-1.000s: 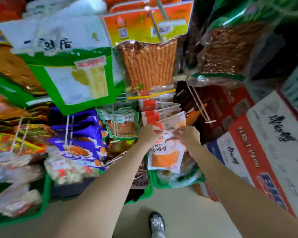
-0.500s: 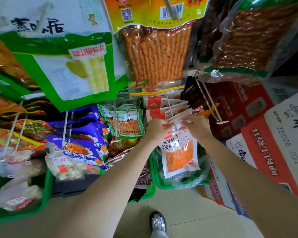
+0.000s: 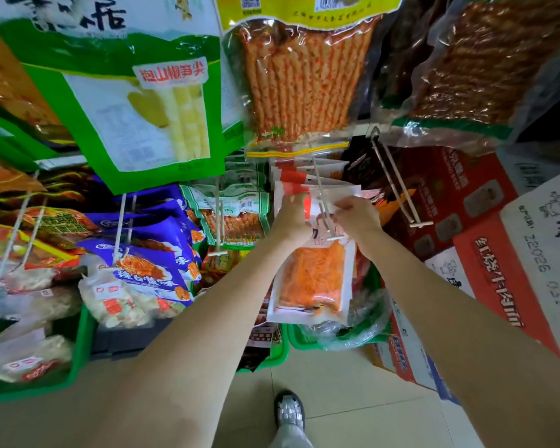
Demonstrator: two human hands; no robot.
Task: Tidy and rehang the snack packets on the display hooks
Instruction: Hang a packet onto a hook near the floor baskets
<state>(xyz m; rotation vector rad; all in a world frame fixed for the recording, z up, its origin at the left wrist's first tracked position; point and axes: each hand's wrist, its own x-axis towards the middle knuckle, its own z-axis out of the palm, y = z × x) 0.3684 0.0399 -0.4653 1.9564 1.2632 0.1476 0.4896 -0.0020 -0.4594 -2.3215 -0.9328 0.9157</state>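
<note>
Both hands pinch top edge of orange shredded-snack packet (image 3: 314,279), left hand (image 3: 290,218) at left corner, right hand (image 3: 358,218) at right. Packet hangs below grip, long axis vertical. Display hook (image 3: 324,202) runs between hands, tip toward camera; header sits at hook, threading unclear.

Both forearms are bare, no sleeves, watch or rings showing on the hands. Down below, 1 silvery woven-look shoe (image 3: 290,410) under a pale grey trouser leg (image 3: 290,439).
</note>
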